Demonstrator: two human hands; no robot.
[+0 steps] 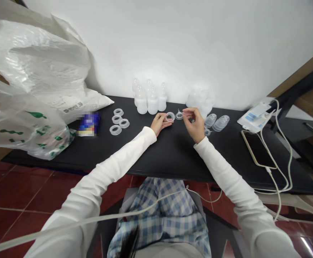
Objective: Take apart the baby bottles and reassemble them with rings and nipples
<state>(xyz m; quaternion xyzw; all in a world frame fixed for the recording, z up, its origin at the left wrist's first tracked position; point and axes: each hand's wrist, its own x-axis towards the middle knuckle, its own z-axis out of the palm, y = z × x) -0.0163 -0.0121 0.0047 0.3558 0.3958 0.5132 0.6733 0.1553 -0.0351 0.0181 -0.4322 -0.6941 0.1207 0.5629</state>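
Currently, the left hand (159,123) grips a clear silicone ring (170,116) at the fingertips, while the right hand (194,123) pinches the thin stem (184,112) of a smaller clear ring (179,115). Both parts sit close together over the black tabletop (172,157). A light fingertip pinch suits such soft pieces, keeping each rim visible. 4 more rings (118,120) lie flat to the left; milky bottles (148,102) stand behind.

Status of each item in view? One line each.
Left hand: fingers gripping ring
Clear ring: held in left hand
Right hand: pinching small part
Small clear part: held in right-hand pinch
Frosted bottles: upright, by wall
Loose rings: flat on table
Clear cups: lying on sides
Phone: flat, cable attached
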